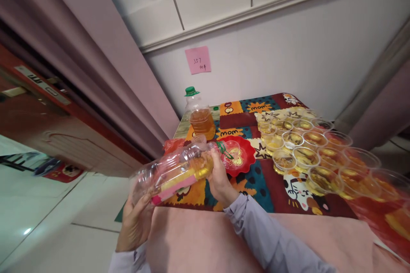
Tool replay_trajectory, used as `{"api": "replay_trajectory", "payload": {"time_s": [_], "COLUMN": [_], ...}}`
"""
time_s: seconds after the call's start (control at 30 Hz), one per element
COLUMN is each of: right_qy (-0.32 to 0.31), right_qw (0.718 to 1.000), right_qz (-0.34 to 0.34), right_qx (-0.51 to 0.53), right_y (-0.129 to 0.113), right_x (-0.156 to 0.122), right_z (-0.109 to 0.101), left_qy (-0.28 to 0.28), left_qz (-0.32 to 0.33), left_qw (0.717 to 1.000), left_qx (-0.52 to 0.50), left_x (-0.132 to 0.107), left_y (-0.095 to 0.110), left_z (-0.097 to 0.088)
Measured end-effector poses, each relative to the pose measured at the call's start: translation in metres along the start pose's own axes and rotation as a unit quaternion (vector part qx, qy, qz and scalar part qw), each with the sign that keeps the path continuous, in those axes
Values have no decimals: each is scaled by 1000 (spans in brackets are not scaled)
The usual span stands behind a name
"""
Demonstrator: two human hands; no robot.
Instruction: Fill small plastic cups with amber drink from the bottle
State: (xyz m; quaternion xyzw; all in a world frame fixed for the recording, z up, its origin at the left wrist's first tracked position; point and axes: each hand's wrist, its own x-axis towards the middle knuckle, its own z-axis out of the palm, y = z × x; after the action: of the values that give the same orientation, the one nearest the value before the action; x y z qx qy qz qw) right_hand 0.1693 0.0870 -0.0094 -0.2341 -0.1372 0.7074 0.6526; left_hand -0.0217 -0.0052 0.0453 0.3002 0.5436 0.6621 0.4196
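Observation:
A large clear plastic bottle (169,170) is tipped over almost on its side, with yellowish liquid gathered towards its neck. My left hand (137,217) grips its base end at the lower left. Around the neck end closes my right hand (219,177), beside a green ring. Under and behind the neck lies a red scalloped tray (248,160) with a yellow print. Whether liquid runs out of the mouth, I cannot tell. Farther back stands another clear bottle (202,123), upright, green-capped, partly filled with amber liquid.
Rows of clear plastic cups (306,155) with yellow liquid cover the table's right side. A patterned mat (265,183) lies beneath them. A green cap (215,108) rests near the wall, which carries a pink note (198,59). A wooden door (80,136) and curtain (105,72) are left.

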Motion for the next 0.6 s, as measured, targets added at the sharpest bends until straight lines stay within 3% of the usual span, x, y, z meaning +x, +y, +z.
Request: {"api": "replay_trajectory", "payload": {"time_s": [0.1, 0.6], "right_qy": [14, 24], "right_qw": [999, 999], "right_qz": [29, 35], "right_qx": [19, 24], "right_y": [-6, -10], "right_x": [1, 6], "right_z": [2, 0], "left_qy": [-3, 3], "left_qz": [4, 5], "left_qw": [1000, 999], "left_qx": [8, 41], "left_x": [1, 7], "left_y": [2, 12], "left_z": [7, 21]}}
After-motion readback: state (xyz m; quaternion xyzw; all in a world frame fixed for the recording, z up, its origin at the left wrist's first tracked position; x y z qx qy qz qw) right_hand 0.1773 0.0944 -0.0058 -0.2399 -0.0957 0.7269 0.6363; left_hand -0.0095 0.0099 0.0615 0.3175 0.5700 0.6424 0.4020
